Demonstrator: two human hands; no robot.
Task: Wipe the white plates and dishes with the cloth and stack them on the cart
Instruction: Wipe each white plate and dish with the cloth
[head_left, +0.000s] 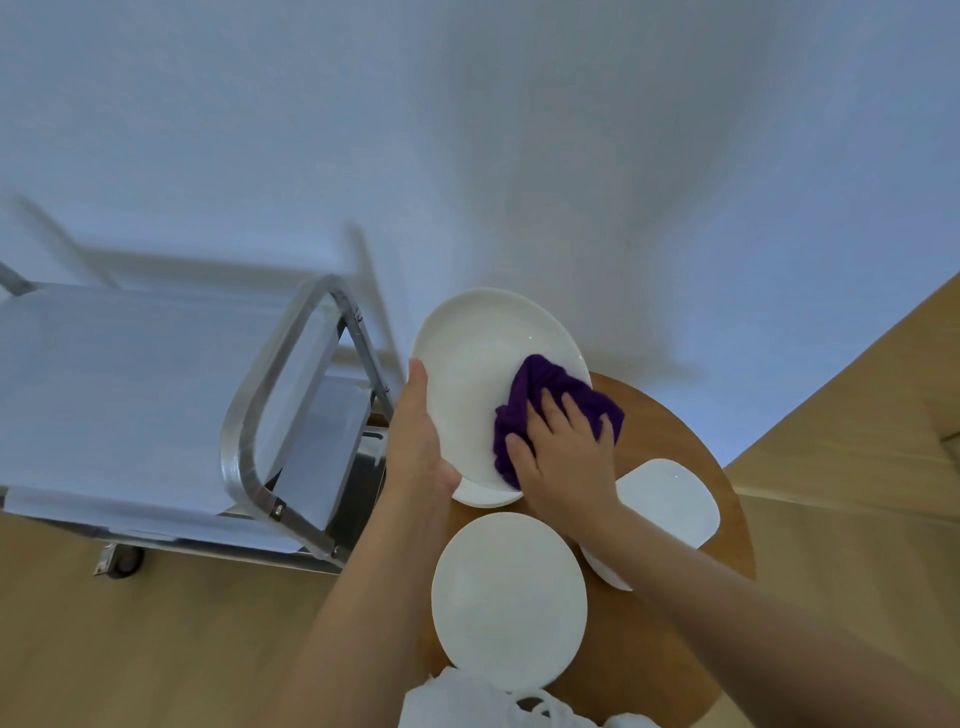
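Observation:
A large white round plate (475, 364) is held tilted above the round wooden table (670, 613). My left hand (418, 441) grips its left rim, thumb along the edge. My right hand (563, 457) presses a purple cloth (545, 387) against the plate's face, fingers spread over the cloth. Under the held plate another white plate (485, 498) peeks out. A white round plate (511, 592) lies flat on the table near me. A squarish white dish (670, 499) sits at the table's right, partly hidden by my right forearm.
A metal cart (130, 395) with a flat top shelf and a tubular handle (260, 395) stands to the left on castors. A white wall is behind; the floor is light wood. White fabric (467, 701) shows at the bottom edge.

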